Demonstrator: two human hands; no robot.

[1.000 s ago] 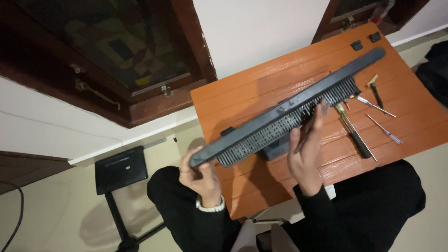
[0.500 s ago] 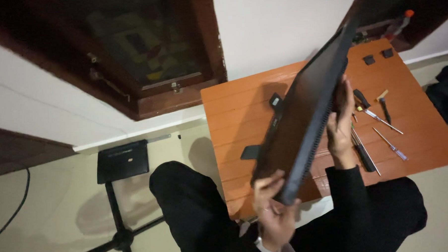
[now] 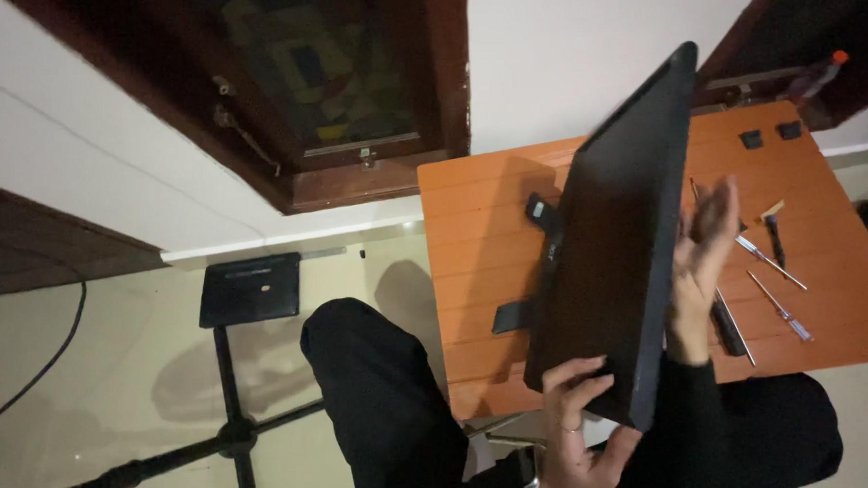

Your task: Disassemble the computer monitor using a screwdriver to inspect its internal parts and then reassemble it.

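Black, flat, rectangular laptop-like slab (image 3: 612,238) is held tilted on edge above the orange slatted wooden table (image 3: 483,271), its long side running from the near table edge up toward the white wall (image 3: 581,56). Its lower corner is gripped by the left hand (image 3: 575,431), whose fingers are curled over the dark face near the bottom edge, with the thumb reaching toward the corner. The right hand (image 3: 699,254) is laid flat and open against the far side of the slab, fingers spread and blurred, so the slab is braced rather than clenched there. Behind the slab, on the table, a small black rectangular piece (image 3: 541,211) is seen near the upper middle, and another black flat piece (image 3: 511,316) lies close to the table's left edge. To the right of the slab, thin metal screwdrivers (image 3: 771,266) are spread on the table beside a dark, long tool (image 3: 727,320) that is partly hidden by the right wrist. Two small black square pads (image 3: 769,134) rest near the far right corner of the table. Dark trousers (image 3: 382,400) of the seated person are visible below, and a black stand with a flat square plate (image 3: 250,289) is set on the pale floor to the left. A dark wooden window frame (image 3: 352,93) is mounted on the wall above.
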